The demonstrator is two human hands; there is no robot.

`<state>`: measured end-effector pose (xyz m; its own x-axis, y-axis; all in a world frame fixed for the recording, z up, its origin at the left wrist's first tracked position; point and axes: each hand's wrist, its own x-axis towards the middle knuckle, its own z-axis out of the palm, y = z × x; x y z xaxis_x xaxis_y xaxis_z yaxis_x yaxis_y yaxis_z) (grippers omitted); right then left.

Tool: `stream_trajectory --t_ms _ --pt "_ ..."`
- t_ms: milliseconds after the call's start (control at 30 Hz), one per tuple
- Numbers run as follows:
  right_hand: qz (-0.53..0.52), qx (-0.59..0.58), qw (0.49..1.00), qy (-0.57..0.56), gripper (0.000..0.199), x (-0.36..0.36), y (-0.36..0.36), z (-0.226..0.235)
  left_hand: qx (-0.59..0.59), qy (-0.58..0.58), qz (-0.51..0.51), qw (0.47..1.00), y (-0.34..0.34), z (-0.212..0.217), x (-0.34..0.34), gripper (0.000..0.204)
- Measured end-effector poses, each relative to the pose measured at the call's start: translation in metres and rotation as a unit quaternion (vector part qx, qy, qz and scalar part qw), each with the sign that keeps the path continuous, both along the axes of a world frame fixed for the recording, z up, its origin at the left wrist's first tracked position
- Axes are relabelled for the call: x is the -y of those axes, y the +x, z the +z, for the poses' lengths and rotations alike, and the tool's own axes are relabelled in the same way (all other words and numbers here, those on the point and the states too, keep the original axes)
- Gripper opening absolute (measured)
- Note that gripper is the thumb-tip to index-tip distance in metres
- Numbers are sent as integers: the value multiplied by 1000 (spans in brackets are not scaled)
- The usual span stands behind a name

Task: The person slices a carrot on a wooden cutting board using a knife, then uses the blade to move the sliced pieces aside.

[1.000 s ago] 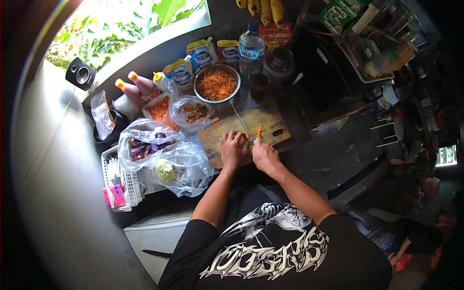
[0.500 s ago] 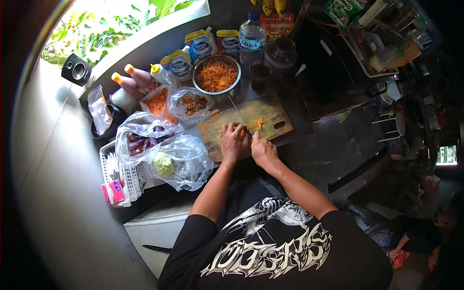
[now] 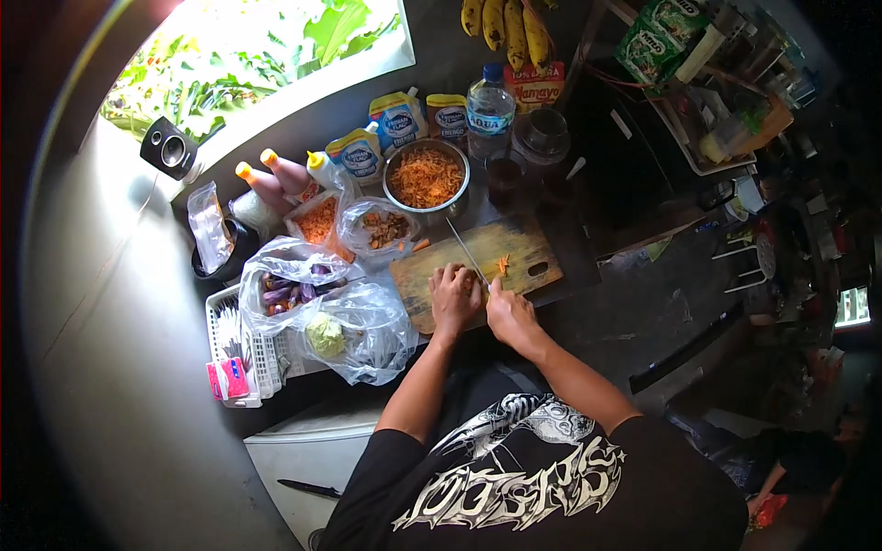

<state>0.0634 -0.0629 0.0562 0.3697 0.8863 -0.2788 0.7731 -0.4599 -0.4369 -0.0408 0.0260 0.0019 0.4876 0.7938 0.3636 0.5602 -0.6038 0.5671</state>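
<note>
My right hand (image 3: 512, 319) grips a knife by its handle, and the long thin blade (image 3: 467, 248) points away from me across the wooden cutting board (image 3: 423, 283). Beside the blade, my left hand (image 3: 455, 296) is closed, fingers curled down onto an orange piece that looks like carrot, mostly hidden beneath them. Cut carrot strips (image 3: 503, 264) lie on the board right of the blade. Just beyond the board stands a metal bowl (image 3: 390, 191) full of shredded carrot (image 3: 427, 176).
Left of the board are a clear bag of brown chunks (image 3: 384, 227), a bag of shredded carrot (image 3: 317, 220), and bags with eggplants (image 3: 285, 292) and a pale green vegetable (image 3: 325, 334). Pouches (image 3: 356, 156) and a water bottle (image 3: 490, 124) stand behind. Another knife (image 3: 309, 488) lies on a white surface lower left.
The whole view has shifted, so the scene sits lower and slightly farther right. Both hands stay on the board, with the knife still against the left hand's fingers.
</note>
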Motion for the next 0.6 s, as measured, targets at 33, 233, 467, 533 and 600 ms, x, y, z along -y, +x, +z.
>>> stream_trajectory --t_ms 33,233,467,533,600 --pt "-2 6 1000 -6 25 5 -1 2 2 -6 7 1000 2 1 1 17" --pt "-6 -11 1000 2 27 -4 7 -7 11 -6 -3 1000 3 5 0 14" --pt "-38 -41 998 1 30 11 -4 -7 27 -40 0 999 1 8 4 13" --pt "-28 -48 998 3 29 6 5 -9 28 -31 0 999 2 8 4 15" --pt "-14 -43 999 6 28 1 11 -5 41 -18 9 999 2 8 3 16"
